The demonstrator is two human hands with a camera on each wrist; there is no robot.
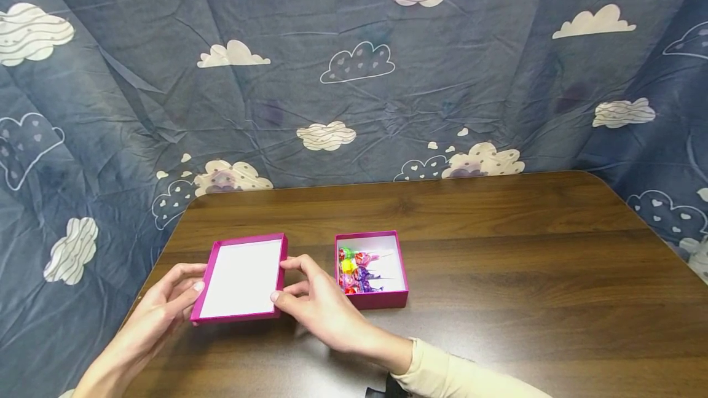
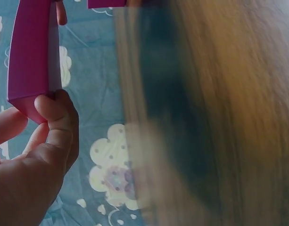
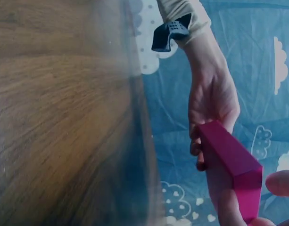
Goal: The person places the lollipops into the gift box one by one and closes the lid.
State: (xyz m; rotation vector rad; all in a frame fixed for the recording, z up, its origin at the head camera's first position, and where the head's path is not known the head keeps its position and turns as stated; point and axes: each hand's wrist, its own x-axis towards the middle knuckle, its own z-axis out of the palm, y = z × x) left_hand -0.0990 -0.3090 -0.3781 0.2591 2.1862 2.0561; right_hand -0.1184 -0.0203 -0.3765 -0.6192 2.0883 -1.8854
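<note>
Both hands hold a magenta box lid [image 1: 241,280], its white inner side facing up, over the left part of the table. My left hand [image 1: 166,307] grips its left edge, thumb on the near side. At the right edge, my right hand [image 1: 323,309] pinches the wall between thumb and fingers. In the left wrist view, the left thumb and fingers close around a corner of the lid [image 2: 33,56]. The right wrist view shows the lid [image 3: 231,150] edge-on between both hands. Just right of the right hand stands an open magenta box [image 1: 381,301] with several wrapped lollipops [image 1: 359,272] along its left side.
The brown wooden table [image 1: 525,275] extends to the right of the box. Behind it hangs a dark blue cloth [image 1: 354,23] with a cloud print. A black strap piece [image 1: 389,389] shows at the bottom edge by the right sleeve [image 1: 448,370].
</note>
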